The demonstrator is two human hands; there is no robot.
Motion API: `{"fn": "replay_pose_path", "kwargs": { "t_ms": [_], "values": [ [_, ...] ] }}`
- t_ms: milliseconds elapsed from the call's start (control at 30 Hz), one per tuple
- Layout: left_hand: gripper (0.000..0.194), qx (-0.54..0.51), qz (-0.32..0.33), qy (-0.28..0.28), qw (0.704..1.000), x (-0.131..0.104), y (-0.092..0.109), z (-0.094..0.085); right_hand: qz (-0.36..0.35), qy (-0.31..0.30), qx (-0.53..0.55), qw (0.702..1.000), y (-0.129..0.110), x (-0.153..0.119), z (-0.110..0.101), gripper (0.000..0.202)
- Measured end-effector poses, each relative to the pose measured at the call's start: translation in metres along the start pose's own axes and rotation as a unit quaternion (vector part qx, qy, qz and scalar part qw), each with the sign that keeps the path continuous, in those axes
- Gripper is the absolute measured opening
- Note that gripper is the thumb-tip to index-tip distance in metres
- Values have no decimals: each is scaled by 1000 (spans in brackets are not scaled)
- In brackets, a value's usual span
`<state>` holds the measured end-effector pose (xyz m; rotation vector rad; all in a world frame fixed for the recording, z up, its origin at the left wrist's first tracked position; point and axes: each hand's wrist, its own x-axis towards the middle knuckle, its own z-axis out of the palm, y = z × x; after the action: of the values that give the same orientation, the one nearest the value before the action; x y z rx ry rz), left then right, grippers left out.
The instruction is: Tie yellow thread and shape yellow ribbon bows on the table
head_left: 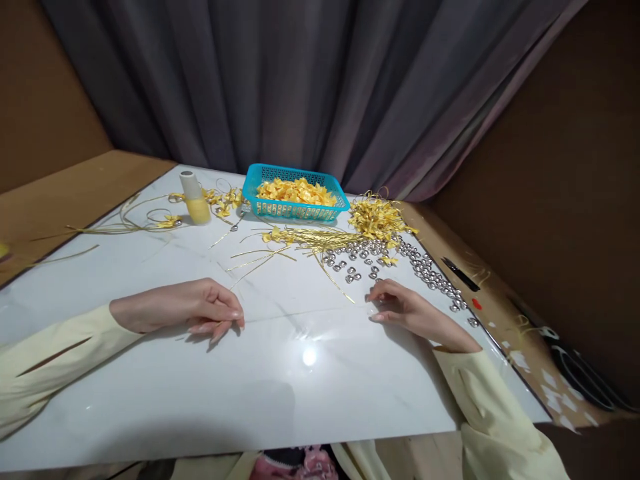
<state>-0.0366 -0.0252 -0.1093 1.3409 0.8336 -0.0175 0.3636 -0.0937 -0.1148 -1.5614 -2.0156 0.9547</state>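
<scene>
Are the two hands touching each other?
No, the left hand and right hand are apart, with a faint thin strand running between them above the white tabletop.

Beads (pixel 431 272) lie before and right of the basket (pixel 295 212), bottle (pixel 199 208) left.

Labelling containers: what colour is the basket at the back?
The basket is turquoise blue; head view, the only one.
</scene>
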Motion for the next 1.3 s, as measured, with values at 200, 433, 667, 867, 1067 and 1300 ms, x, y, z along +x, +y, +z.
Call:
{"fn": "replay_pose_path", "kwargs": {
  "t_ms": [200, 433, 667, 867, 1067, 1300],
  "values": [
    [29, 7, 1, -8, 1000, -1, -1, -5, 8, 49, 40, 998, 3, 2, 17, 41],
    [28, 35, 5, -32, 999, -2, -5, -9, 33, 57, 34, 997, 1, -1, 13, 43],
    [28, 46, -6, -57, 997, -6, -4, -14, 34, 55, 36, 997, 3, -1, 13, 41],
    [27, 61, -19, -80, 995, -13, -5, -22, 33, 60, 42, 997, 8, -1, 13, 41],
    [25, 89, -29, -93, 991, -22, 1, -31, 38, 57, 40, 997, 5, -1, 13, 40],
    [23, 109, -39, -101, 988, -30, 7, -34, 49, 58, 37, 996, 2, -1, 13, 43]
  ]
}}
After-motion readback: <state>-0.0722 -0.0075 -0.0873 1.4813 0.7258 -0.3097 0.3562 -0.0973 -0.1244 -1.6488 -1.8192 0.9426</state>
